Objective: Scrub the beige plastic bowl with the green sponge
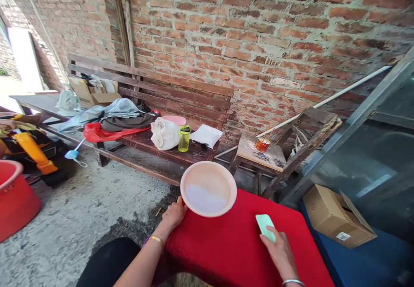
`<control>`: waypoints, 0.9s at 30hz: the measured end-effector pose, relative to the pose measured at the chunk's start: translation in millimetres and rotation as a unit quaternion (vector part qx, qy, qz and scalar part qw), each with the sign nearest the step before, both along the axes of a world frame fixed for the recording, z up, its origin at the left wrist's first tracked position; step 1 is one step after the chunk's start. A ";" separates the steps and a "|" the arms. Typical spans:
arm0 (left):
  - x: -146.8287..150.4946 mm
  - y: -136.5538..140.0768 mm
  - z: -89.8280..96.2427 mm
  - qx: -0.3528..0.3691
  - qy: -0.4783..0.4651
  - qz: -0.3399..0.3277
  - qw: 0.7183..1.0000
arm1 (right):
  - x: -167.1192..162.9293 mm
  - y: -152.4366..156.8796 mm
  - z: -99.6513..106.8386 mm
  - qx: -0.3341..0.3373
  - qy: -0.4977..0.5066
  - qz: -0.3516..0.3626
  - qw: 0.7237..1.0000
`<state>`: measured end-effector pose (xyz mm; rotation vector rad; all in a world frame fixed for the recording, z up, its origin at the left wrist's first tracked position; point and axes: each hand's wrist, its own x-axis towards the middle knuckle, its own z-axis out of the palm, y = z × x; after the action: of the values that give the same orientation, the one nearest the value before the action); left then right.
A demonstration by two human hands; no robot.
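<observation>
My right hand (pixel 280 250) is closed on a pale mint-green block (pixel 265 223) with rounded corners, low over the red cloth (pixel 233 244); its underside is hidden and I cannot tell its exact kind. My left hand (pixel 174 213) grips the left edge of the red cloth where it covers a table, its fingertips partly hidden. Just beyond that hand stands a pale pink basin (pixel 208 166) with some cloudy water (pixel 205 197) in it. The basin sits at the far left corner of the cloth.
Behind is a wooden bench (pixel 155 149) with a green bottle (pixel 184 138), a white bag (pixel 164 134) and clothes. A small chair (pixel 241 151) holds a red patterned cup (pixel 262 144). A cardboard box (pixel 336 218) stands right, a red tub (pixel 17 209) left. Someone's hands show at far left.
</observation>
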<state>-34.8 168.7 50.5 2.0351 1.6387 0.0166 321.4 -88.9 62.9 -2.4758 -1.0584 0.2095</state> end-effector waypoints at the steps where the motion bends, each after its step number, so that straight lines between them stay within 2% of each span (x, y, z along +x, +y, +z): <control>1: -0.4 2.5 -4.2 -0.015 -0.019 0.004 1.000 | -9.3 11.8 -3.0 0.006 0.001 0.022 1.000; 3: -1.7 6.8 -10.4 -0.046 -0.060 0.010 0.997 | -15.5 22.0 -5.5 0.010 0.001 0.051 0.999; 5: -2.2 8.0 -13.5 -0.065 -0.086 0.022 0.994 | -4.6 13.6 -2.1 0.003 0.001 0.052 0.999; 7: -1.1 5.2 -13.5 -0.065 -0.078 0.037 0.994 | 17.5 -7.7 6.8 -0.026 -0.009 0.013 1.000; 10: 2.4 -3.0 -8.5 -0.046 -0.044 0.054 0.996 | 49.4 -38.1 26.2 -0.104 -0.048 -0.082 0.990; 13: 4.3 -9.1 -2.1 -0.034 -0.039 0.053 0.997 | 56.5 -36.2 42.2 -0.114 -0.054 -0.104 0.987; 17: 1.5 -8.9 -4.3 -0.033 -0.042 0.048 0.997 | 29.1 22.9 46.1 -0.064 -0.027 -0.037 0.997; 22: -8.6 0.4 -29.4 -0.028 -0.058 0.036 0.997 | -16.6 116.4 38.0 -0.024 -0.013 0.060 0.998; 25: -16.9 5.3 -41.4 -0.018 -0.061 0.026 0.998 | -28.9 149.4 32.3 -0.019 -0.003 0.113 0.993; 27: -21.4 6.5 -43.4 -0.016 -0.058 0.011 0.998 | -23.2 156.6 29.1 -0.027 0.003 0.132 0.991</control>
<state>-56.3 175.3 7.1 1.9546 1.5784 0.1130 298.2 67.7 92.0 -2.3733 -1.3944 0.3294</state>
